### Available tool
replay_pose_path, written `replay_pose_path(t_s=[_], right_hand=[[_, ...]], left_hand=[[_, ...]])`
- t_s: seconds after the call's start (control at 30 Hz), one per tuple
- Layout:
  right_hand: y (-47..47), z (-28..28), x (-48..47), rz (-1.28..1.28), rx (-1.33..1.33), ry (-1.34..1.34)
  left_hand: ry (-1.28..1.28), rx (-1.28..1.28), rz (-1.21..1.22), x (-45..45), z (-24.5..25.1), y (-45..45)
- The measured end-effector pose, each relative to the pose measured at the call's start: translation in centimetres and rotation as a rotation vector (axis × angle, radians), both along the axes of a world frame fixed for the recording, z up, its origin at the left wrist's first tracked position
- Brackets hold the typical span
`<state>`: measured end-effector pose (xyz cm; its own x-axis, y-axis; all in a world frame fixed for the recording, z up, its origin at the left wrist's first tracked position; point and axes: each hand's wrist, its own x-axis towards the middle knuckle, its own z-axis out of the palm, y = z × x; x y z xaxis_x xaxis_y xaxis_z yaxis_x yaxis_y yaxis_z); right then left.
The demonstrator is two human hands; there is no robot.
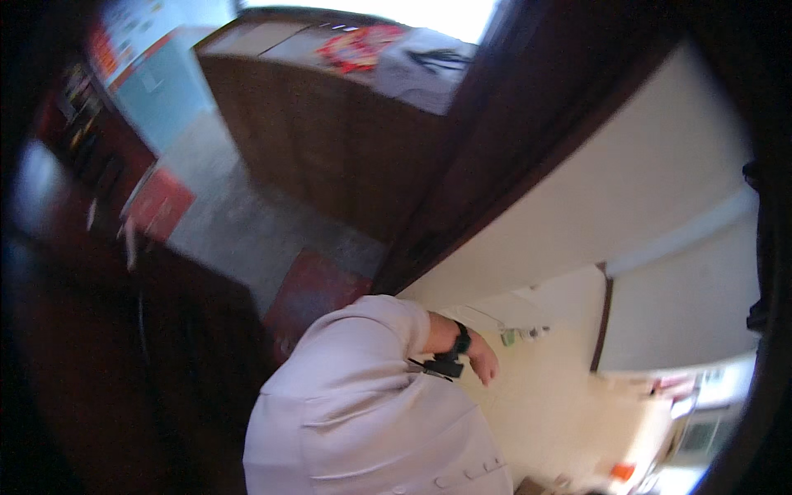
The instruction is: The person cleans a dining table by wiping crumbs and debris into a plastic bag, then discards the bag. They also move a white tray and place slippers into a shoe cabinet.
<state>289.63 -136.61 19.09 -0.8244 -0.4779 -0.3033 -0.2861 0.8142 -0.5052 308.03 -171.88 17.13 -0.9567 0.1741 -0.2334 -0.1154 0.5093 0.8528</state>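
My left hand [484, 362] hangs past the sleeve of my pale shirt, a black band [461, 339] around its wrist. A small black device [443, 366] sits beside that band. The fingers are small and blurred, pointing away from the camera, so whether they hold anything is hidden. Behind the hand is a pale yellowish surface, with a small green and white item [518, 335] and a thin cord on it. My right hand is out of view. Next to my shoulder stands a dark wooden door frame [489, 167].
A dark wooden door [185, 334] with a handle [130, 244] stands left. Beyond the frame, a brown cabinet [322, 136] carries a red patterned cloth [359, 48] and a grey cloth [421, 68]. Red mats [159, 204] lie on the grey floor [229, 204]. A white panel [680, 303] rises right.
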Motion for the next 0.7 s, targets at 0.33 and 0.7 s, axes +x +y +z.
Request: replay_pose_path(t_s=[0.33, 0.7], right_hand=[[-4.0, -0.9, -11.4, 0.234, 0.022, -0.223], [1.9, -4.2, -14.8, 0.201, -0.322, -0.353]], left_hand=[[0.039, -0.785, 2.244, 35.5, 8.8, 10.2], [-0.403, -0.874, 2.368, 52.5, 21.1, 10.5]])
